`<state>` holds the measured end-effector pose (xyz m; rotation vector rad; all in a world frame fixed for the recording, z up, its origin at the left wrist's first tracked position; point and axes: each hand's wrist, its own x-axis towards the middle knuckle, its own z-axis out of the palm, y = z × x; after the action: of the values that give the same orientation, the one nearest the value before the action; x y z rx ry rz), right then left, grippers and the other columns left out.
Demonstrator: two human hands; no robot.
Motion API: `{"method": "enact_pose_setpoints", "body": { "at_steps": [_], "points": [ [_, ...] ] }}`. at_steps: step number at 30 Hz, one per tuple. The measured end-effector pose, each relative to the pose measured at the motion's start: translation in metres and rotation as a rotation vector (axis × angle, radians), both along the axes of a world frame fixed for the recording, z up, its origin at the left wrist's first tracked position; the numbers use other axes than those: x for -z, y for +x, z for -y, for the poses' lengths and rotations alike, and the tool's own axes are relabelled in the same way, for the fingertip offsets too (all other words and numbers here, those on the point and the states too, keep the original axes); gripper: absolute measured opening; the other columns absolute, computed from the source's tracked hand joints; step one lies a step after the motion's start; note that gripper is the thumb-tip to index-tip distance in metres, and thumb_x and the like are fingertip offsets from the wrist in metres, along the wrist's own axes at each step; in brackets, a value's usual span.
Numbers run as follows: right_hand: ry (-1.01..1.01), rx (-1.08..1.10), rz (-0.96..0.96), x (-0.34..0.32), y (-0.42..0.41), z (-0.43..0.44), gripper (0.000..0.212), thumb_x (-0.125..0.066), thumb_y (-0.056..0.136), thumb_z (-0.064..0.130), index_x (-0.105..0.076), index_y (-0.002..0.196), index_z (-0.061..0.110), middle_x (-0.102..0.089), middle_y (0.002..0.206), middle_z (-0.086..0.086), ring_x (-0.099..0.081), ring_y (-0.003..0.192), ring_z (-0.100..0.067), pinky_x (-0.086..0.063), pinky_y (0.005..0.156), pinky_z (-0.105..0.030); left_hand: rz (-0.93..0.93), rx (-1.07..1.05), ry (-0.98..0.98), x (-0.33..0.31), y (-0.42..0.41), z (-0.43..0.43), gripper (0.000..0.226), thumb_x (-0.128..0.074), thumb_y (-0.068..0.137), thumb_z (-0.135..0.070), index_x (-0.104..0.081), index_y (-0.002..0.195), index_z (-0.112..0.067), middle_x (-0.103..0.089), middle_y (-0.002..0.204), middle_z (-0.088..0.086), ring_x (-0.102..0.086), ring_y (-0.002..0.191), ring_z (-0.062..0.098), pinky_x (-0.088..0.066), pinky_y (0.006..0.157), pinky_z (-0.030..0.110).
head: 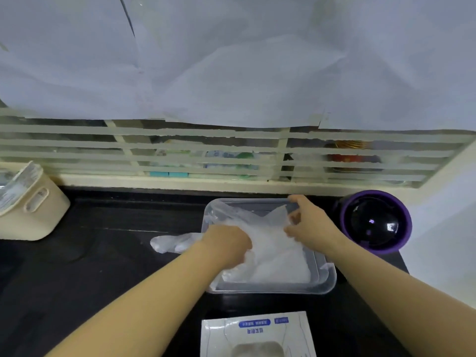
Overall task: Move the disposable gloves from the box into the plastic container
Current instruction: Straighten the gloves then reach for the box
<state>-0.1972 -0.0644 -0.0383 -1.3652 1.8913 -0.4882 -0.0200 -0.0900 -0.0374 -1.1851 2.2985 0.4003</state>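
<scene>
A clear rectangular plastic container (328, 279) sits on the dark counter and holds a heap of translucent disposable gloves (273, 256). One glove end (175, 243) hangs out over its left wall onto the counter. My left hand (228, 243) grips the gloves at the left side of the heap, fingers curled down into them. My right hand (309, 222) pinches the upper right part of the pile near the container's far right corner. The white glove box (255, 333), with blue labels and an oval opening, lies at the bottom edge, in front of the container.
A purple-rimmed black bowl (376, 222) stands just right of the container. A cream bin (31, 204) lined with a bag sits at the far left. A taped window ledge (180, 181) runs behind the dark counter (90, 253).
</scene>
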Motion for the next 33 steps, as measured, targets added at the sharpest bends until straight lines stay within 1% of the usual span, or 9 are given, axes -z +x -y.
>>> {"method": "enact_pose_setpoints", "body": {
  "at_steps": [3, 6, 9, 14, 18, 21, 24, 27, 33],
  "points": [
    [-0.205, -0.081, -0.261, -0.008, 0.001, -0.010, 0.063, -0.064, 0.090, 0.016, -0.033, 0.145, 0.022, -0.048, 0.133, 0.000, -0.050, 0.113, -0.015, -0.043, 0.087, -0.021, 0.009, 0.039, 0.046, 0.009, -0.005, 0.003, 0.044, -0.046, 0.099, -0.022, -0.046, 0.142, -0.022, -0.049, 0.142, 0.002, -0.048, 0.126, 0.024, -0.038, 0.103, 0.035],
    [-0.316, -0.364, -0.444, -0.008, 0.015, -0.015, 0.044, -0.057, 0.094, 0.024, -0.046, 0.136, 0.026, -0.045, 0.135, 0.006, -0.040, 0.123, -0.014, -0.036, 0.098, -0.024, -0.024, 0.034, 0.075, 0.020, -0.008, 0.007, 0.044, -0.044, 0.099, -0.020, -0.045, 0.143, -0.026, -0.054, 0.138, 0.000, -0.053, 0.120, 0.021, -0.040, 0.089, 0.028],
    [-0.031, -0.559, -0.410, 0.011, 0.031, -0.011, 0.046, -0.059, 0.093, 0.023, -0.044, 0.137, 0.022, -0.044, 0.139, 0.000, -0.047, 0.122, -0.020, -0.042, 0.096, -0.032, -0.023, 0.028, 0.096, 0.030, -0.009, 0.012, 0.048, -0.045, 0.100, -0.022, -0.041, 0.146, -0.031, -0.050, 0.143, -0.001, -0.051, 0.124, 0.020, -0.042, 0.094, 0.031],
    [0.190, -0.680, -0.461, 0.051, 0.038, -0.002, 0.084, -0.071, 0.084, 0.028, -0.019, 0.149, 0.015, -0.018, 0.150, -0.011, -0.044, 0.123, -0.031, -0.045, 0.095, -0.036, -0.065, -0.069, 0.205, 0.038, -0.006, 0.017, 0.051, -0.047, 0.100, -0.029, -0.034, 0.150, -0.031, -0.051, 0.142, -0.001, -0.050, 0.124, 0.020, -0.039, 0.092, 0.029],
    [0.348, -0.655, -0.485, 0.062, 0.037, 0.000, 0.107, -0.070, 0.083, 0.040, 0.008, 0.153, 0.018, 0.008, 0.157, -0.011, -0.032, 0.133, -0.033, -0.040, 0.104, -0.038, -0.186, -0.332, 0.317, 0.051, -0.003, 0.018, 0.062, -0.049, 0.099, -0.038, -0.024, 0.154, -0.023, -0.058, 0.134, 0.001, -0.053, 0.121, 0.019, -0.039, 0.103, 0.031],
    [0.442, -0.608, -0.512, 0.067, 0.033, -0.001, 0.110, -0.067, 0.084, 0.047, 0.016, 0.151, 0.020, 0.018, 0.158, -0.013, -0.025, 0.138, -0.035, -0.036, 0.108, -0.041, -0.238, -0.499, 0.365, 0.056, -0.005, 0.019, 0.075, -0.050, 0.099, -0.039, -0.006, 0.156, -0.018, -0.046, 0.146, 0.005, -0.048, 0.128, 0.022, -0.039, 0.104, 0.030],
    [0.526, -0.539, -0.516, 0.066, 0.031, -0.001, 0.112, -0.066, 0.084, 0.049, 0.021, 0.150, 0.022, 0.026, 0.156, -0.015, -0.020, 0.141, -0.037, -0.034, 0.110, -0.041, -0.252, -0.589, 0.397, 0.054, -0.008, 0.019, 0.075, -0.050, 0.098, -0.039, -0.007, 0.155, -0.014, -0.040, 0.149, 0.006, -0.048, 0.127, 0.023, -0.041, 0.101, 0.030],
    [0.558, -0.515, -0.511, 0.053, 0.033, 0.002, 0.106, -0.061, 0.087, 0.051, 0.017, 0.151, 0.020, 0.012, 0.158, -0.019, -0.025, 0.140, -0.038, -0.036, 0.108, -0.041, -0.245, -0.587, 0.393, 0.042, -0.010, 0.018, 0.064, -0.048, 0.099, -0.037, -0.022, 0.152, -0.012, -0.043, 0.146, 0.006, -0.047, 0.128, 0.023, -0.040, 0.101, 0.030],
    [0.187, -0.500, -0.322, -0.012, 0.022, 0.007, 0.053, -0.056, 0.094, 0.037, -0.041, 0.142, 0.019, -0.049, 0.142, -0.002, -0.050, 0.124, -0.021, -0.043, 0.102, -0.033, -0.489, -0.483, 0.262, -0.031, 0.014, 0.009, 0.049, -0.049, 0.098, -0.042, -0.043, 0.144, -0.025, -0.050, 0.140, -0.006, -0.051, 0.123, 0.014, -0.039, 0.099, 0.029]
  ]
}}
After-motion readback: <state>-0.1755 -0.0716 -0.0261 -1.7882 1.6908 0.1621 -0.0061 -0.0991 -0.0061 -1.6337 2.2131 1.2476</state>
